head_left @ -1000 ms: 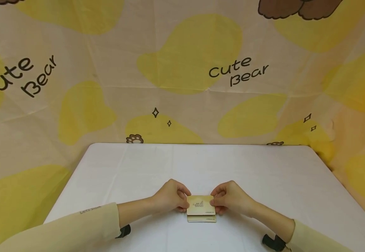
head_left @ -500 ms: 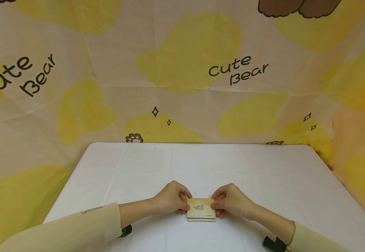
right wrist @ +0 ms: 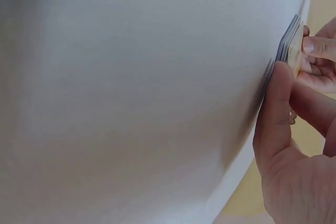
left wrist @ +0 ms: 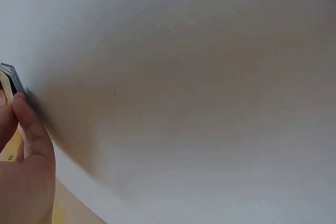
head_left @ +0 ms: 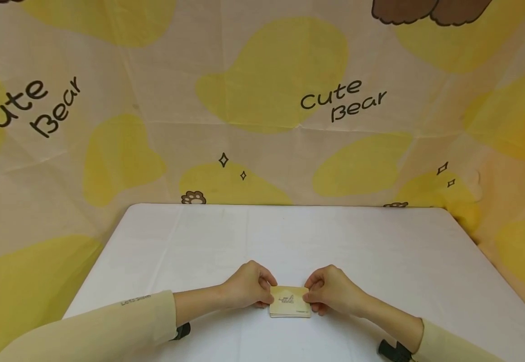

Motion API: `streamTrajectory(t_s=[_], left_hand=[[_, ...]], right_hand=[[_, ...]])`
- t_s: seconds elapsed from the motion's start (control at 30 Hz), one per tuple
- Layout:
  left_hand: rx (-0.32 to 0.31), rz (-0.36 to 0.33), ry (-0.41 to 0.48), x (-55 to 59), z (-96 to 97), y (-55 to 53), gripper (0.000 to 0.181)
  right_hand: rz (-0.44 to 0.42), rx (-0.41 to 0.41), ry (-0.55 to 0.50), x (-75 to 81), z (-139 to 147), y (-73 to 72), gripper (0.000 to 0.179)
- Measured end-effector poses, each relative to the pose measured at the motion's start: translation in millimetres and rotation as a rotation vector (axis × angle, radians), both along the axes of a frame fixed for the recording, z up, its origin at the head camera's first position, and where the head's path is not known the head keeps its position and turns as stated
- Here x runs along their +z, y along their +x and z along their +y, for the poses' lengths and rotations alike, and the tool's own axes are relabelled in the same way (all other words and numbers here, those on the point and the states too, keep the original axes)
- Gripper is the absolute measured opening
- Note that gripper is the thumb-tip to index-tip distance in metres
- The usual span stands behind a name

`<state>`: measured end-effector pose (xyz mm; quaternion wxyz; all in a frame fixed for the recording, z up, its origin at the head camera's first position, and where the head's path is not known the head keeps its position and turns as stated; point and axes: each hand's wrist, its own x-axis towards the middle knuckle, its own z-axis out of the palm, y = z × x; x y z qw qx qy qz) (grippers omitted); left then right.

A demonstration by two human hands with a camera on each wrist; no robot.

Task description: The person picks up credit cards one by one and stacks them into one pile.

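Observation:
A small stack of pale yellow cards (head_left: 289,304) with rounded corners lies low at the front middle of the table, its top card showing a dark logo and small print. My left hand (head_left: 248,285) pinches the stack's left edge between thumb and fingers. At the opposite edge, my right hand (head_left: 336,289) grips it the same way. Seen from the right wrist, the stack's layered edges (right wrist: 286,41) line up closely, with the right fingertips against them. Only a corner of the cards (left wrist: 16,81) shows in the left wrist view, beside the left hand (left wrist: 32,169).
A white-covered table (head_left: 208,241) with rounded far corners spreads around the hands. Behind it hangs a yellow-patterned cloth (head_left: 262,90) with "Cute Bear" lettering. Dark wrist straps (head_left: 395,350) show below the sleeves (head_left: 154,322).
The upper cards have slid toward the near side with both hands. The lower cards' strip that stuck out in front has shrunk, and the stack is now nearly flush.

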<state>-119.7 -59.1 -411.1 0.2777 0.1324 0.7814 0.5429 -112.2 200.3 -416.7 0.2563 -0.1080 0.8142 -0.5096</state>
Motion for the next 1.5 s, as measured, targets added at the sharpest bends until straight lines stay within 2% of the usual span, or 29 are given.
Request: streamTrajectory(t_s=[0.43,1.1,1.37,1.5], left_hand=[[-0.023,0.031,-0.025,-3.4,1.1,-1.0,0.029],[-0.008,0.003,-0.035,-2.8,1.7,0.6,0.028],[-0.013,0.002,-0.021,-3.0,-2.2,-1.1,0.027],[-0.013,0.03,-0.038,1.0,-8.1,-4.7,0.027]], right_hand=[[0.013,0.025,0.043,0.6,0.4,-2.3,0.017],[0.024,0.027,0.054,-1.5,1.0,-2.0,0.016],[0.004,0.019,0.037,-1.8,1.1,-2.1,0.018],[-0.004,0.029,0.02,-0.1,2.8,-1.9,0.021]])
